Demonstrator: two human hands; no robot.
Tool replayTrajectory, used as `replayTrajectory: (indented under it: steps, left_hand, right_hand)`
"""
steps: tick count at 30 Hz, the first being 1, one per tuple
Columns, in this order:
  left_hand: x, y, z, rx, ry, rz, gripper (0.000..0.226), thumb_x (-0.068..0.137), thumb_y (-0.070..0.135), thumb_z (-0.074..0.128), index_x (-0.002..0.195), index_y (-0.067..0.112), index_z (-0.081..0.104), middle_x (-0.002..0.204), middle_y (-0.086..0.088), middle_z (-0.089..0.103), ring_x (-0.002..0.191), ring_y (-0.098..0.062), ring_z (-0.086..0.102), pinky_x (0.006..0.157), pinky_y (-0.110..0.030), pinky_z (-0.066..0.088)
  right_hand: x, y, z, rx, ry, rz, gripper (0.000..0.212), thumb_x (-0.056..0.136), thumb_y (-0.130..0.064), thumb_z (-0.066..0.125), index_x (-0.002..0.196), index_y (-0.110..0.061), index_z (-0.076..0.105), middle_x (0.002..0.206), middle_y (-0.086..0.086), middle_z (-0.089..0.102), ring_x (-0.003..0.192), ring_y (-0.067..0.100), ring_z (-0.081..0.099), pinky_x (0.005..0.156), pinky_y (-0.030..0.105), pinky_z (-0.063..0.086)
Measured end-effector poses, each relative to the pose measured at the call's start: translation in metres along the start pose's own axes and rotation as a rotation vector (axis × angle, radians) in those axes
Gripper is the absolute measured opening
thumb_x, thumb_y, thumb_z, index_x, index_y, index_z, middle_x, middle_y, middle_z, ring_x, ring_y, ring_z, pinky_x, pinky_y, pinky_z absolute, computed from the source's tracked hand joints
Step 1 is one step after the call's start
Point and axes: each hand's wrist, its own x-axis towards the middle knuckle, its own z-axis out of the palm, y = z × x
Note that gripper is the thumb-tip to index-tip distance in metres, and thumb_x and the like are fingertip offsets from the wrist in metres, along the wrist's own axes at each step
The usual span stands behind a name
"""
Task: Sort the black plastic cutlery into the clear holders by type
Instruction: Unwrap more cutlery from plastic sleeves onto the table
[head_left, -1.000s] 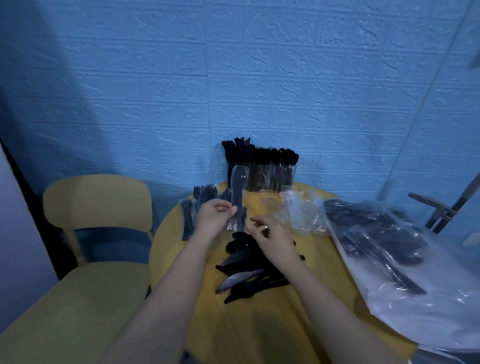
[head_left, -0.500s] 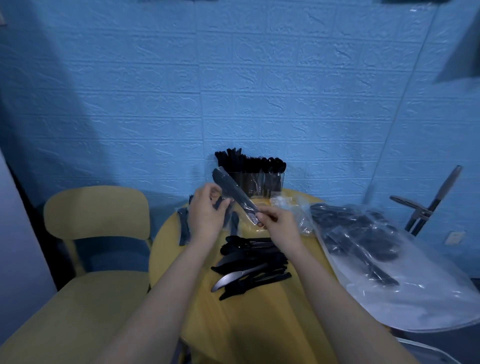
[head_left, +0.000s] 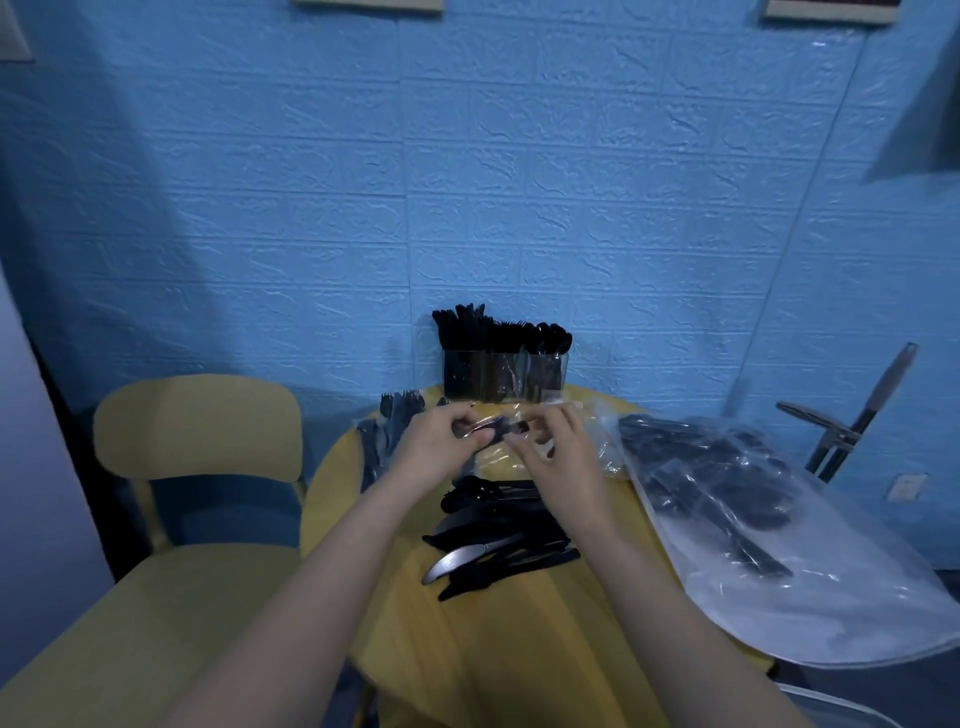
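Both hands hold one black piece of cutlery in a clear wrapper (head_left: 501, 427) level above the round yellow table (head_left: 519, 649). My left hand (head_left: 441, 447) pinches its left end; my right hand (head_left: 558, 457) pinches the right end. I cannot tell which type it is. The clear holders (head_left: 503, 378) stand at the table's far edge against the wall, full of upright black cutlery. A loose pile of black cutlery (head_left: 493, 535) lies below my hands, with one shiny knife (head_left: 457, 558) in it.
A large clear plastic bag (head_left: 779, 530) with more black cutlery covers the table's right side. Wrapped forks (head_left: 387, 431) lie at the far left edge. Crumpled empty wrappers (head_left: 602, 436) sit beside my right hand. A yellow chair (head_left: 197, 431) stands to the left.
The wrapped piece has turned from slanting upright to lying level between both hands, and the hands have moved closer together. The camera has tilted up.
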Motion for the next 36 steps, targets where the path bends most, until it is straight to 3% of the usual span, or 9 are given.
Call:
replayTrajectory:
  steps: [3,7,11,16,19,24,30,34,36]
  left_hand:
    - [-0.002,-0.001,0.004,-0.119,-0.035,-0.034,0.006,0.087,0.025,0.067,0.084,0.023,0.062,0.082,0.007,0.064,0.082,-0.009,0.058,0.071,-0.021,0.042]
    - [-0.004,-0.004,0.001,-0.27,-0.073,-0.099,0.008,0.086,0.024,0.069,0.091,0.018,0.065,0.09,-0.001,0.07,0.088,-0.014,0.064,0.083,-0.028,0.047]
    - [-0.007,-0.004,0.001,-0.301,-0.106,-0.149,0.016,0.086,0.024,0.068,0.097,0.013,0.066,0.095,-0.003,0.07,0.089,-0.013,0.064,0.073,-0.015,0.046]
    - [-0.014,0.004,0.005,-0.425,-0.116,-0.217,0.02,0.086,0.017,0.068,0.098,0.002,0.065,0.084,-0.003,0.068,0.07,-0.009,0.061,0.053,-0.007,0.045]
    - [-0.018,0.0,0.005,-0.296,-0.115,-0.175,0.019,0.085,0.021,0.069,0.098,0.008,0.064,0.093,-0.006,0.069,0.076,-0.008,0.06,0.061,-0.015,0.042]
    - [-0.021,-0.002,0.005,-0.235,-0.116,-0.119,0.02,0.082,0.02,0.073,0.098,0.015,0.063,0.086,0.0,0.063,0.077,-0.007,0.058,0.064,-0.011,0.042]
    - [-0.025,0.0,0.002,-0.237,-0.099,-0.092,0.018,0.08,0.019,0.075,0.094,0.016,0.062,0.08,0.003,0.06,0.076,-0.009,0.057,0.064,-0.012,0.044]
    - [-0.029,0.004,0.005,-0.205,-0.008,-0.073,0.017,0.08,0.023,0.075,0.088,0.02,0.061,0.076,0.005,0.057,0.071,-0.007,0.053,0.062,-0.013,0.042]
    - [-0.032,0.008,0.009,-0.184,0.04,-0.068,0.016,0.08,0.024,0.075,0.087,0.02,0.061,0.074,0.006,0.056,0.07,-0.008,0.053,0.065,-0.018,0.044]
  right_hand:
    - [-0.003,0.002,0.008,-0.16,-0.041,-0.124,0.028,0.09,-0.034,0.062,0.112,-0.016,0.059,0.109,-0.007,0.049,0.094,0.006,0.051,0.072,0.016,0.043]
    - [-0.002,0.007,0.01,-0.306,0.009,-0.264,0.024,0.089,-0.022,0.065,0.11,-0.011,0.062,0.104,0.001,0.057,0.089,0.016,0.059,0.067,0.027,0.051]
    - [-0.001,0.007,0.009,-0.411,0.014,-0.325,0.017,0.087,-0.015,0.065,0.103,-0.01,0.062,0.096,0.002,0.059,0.081,0.02,0.059,0.059,0.031,0.051]
    - [0.003,0.006,0.007,-0.483,0.047,-0.384,0.008,0.081,-0.004,0.068,0.081,-0.007,0.06,0.079,0.004,0.057,0.069,0.022,0.055,0.051,0.029,0.04]
    - [0.0,0.006,0.005,-0.308,0.003,-0.252,0.006,0.09,-0.015,0.061,0.092,-0.009,0.062,0.091,-0.001,0.055,0.08,0.017,0.056,0.061,0.026,0.045]
    - [-0.003,0.004,0.0,-0.117,-0.153,-0.055,0.046,0.089,-0.039,0.061,0.13,-0.024,0.05,0.119,-0.01,0.046,0.096,0.004,0.049,0.079,0.018,0.042]
    - [-0.006,0.0,-0.004,-0.219,-0.097,-0.156,0.035,0.092,-0.035,0.059,0.124,-0.022,0.061,0.116,-0.004,0.062,0.1,0.011,0.058,0.076,0.023,0.047]
    - [-0.011,-0.008,0.0,-0.279,0.02,-0.154,0.037,0.093,-0.033,0.057,0.127,-0.018,0.053,0.108,-0.002,0.062,0.088,0.015,0.06,0.061,0.026,0.047]
    - [-0.013,-0.012,0.001,-0.295,0.088,-0.155,0.028,0.091,-0.029,0.06,0.113,-0.012,0.056,0.103,0.001,0.058,0.081,0.017,0.058,0.052,0.021,0.039]
